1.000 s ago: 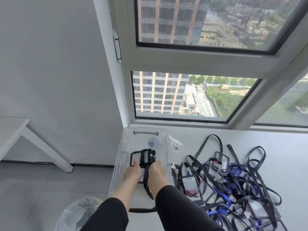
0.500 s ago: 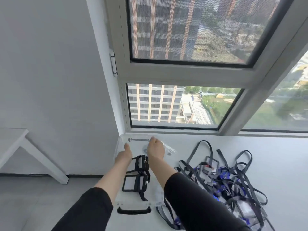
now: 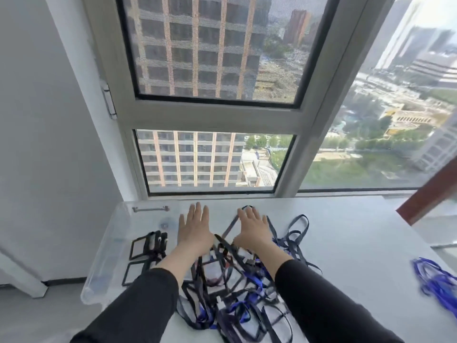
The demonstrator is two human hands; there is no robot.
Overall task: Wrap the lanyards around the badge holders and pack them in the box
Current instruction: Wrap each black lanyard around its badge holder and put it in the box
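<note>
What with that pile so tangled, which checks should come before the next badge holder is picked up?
1. Left hand free: ok, open, holding nothing.
2. Right hand free: ok, open above the lanyard pile.
3. Room in the clear box: ok, two wrapped badge holders inside, bare floor beyond them.
4. Next holder lifts out alone: not ok, black and blue straps cross over one another.
5. Which strap belongs to which holder: cannot tell.
</note>
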